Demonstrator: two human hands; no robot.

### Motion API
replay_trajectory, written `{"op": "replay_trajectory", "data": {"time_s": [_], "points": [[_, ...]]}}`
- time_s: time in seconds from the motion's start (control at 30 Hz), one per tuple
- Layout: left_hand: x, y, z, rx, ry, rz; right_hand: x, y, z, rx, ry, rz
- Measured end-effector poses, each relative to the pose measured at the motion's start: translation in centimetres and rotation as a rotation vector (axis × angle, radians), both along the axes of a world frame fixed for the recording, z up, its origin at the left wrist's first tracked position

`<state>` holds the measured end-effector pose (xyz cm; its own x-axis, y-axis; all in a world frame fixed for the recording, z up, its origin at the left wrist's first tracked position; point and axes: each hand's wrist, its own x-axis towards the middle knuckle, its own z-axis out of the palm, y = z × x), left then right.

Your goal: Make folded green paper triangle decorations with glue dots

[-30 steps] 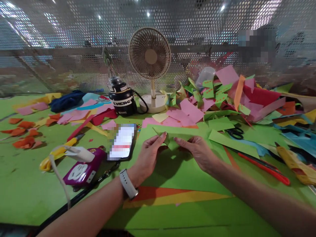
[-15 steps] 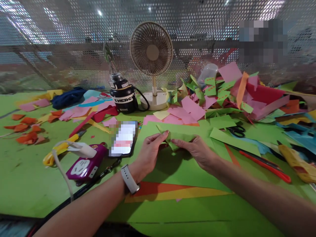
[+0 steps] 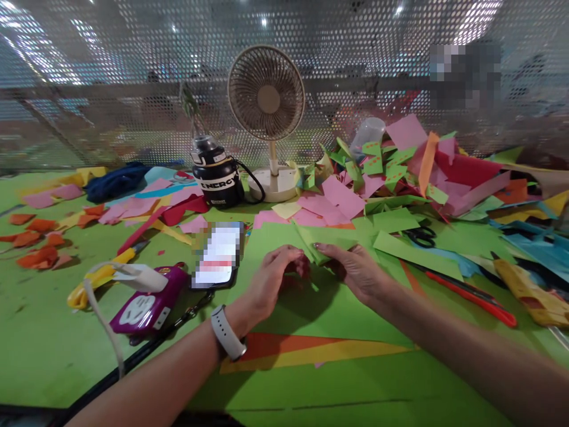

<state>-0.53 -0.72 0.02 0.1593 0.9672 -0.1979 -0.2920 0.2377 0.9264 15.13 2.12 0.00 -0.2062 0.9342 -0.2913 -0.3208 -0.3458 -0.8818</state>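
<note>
A folded piece of light green paper is pinched in my right hand, thumb on top and the other fingers underneath. Close to the paper's left edge, my left hand has its fingers curled inward. Those fingertips are blurred, and I cannot tell whether they touch the paper. Under both hands lies a larger green sheet, with orange and yellow strips showing along its near edge.
Left of my hands lie a phone, a purple power bank and a yellow-handled tool. Behind stand a fan and a black bottle. Paper scraps, black scissors and a red-handled tool are to the right.
The left thumb and fingers have come off the paper's front and curled back. The paper now shows a flatter face with a fold, still in my right hand. The view has shifted slightly.
</note>
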Motion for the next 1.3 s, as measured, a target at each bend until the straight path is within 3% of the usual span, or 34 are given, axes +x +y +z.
{"op": "replay_trajectory", "data": {"time_s": [0.1,0.33,0.47,0.57,0.67,0.87,1.3], "points": [[0.2,-0.3,-0.1,-0.005,0.041,-0.123,0.0,0.1,0.0,0.032,0.021,-0.034],[0.4,-0.5,-0.6,-0.07,-0.059,-0.161,0.1,-0.3,0.2,0.03,-0.016,-0.03],[0.3,-0.6,-0.5,-0.085,-0.122,-0.237,0.2,-0.6,0.4,-0.047,-0.001,0.081],[0.2,-0.6,-0.3,-0.052,-0.132,-0.298,0.1,-0.7,0.6,-0.001,0.065,0.198],[0.2,-0.6,-0.2,-0.04,-0.128,-0.319,0.1,-0.7,0.5,0.068,0.099,0.23],[0.1,-0.7,-0.3,-0.034,-0.12,-0.424,0.3,-0.8,0.3,0.036,0.139,0.316],[0.0,-0.9,0.1,-0.035,-0.038,-0.43,0.3,-1.1,0.6,0.081,0.102,0.368]]}}
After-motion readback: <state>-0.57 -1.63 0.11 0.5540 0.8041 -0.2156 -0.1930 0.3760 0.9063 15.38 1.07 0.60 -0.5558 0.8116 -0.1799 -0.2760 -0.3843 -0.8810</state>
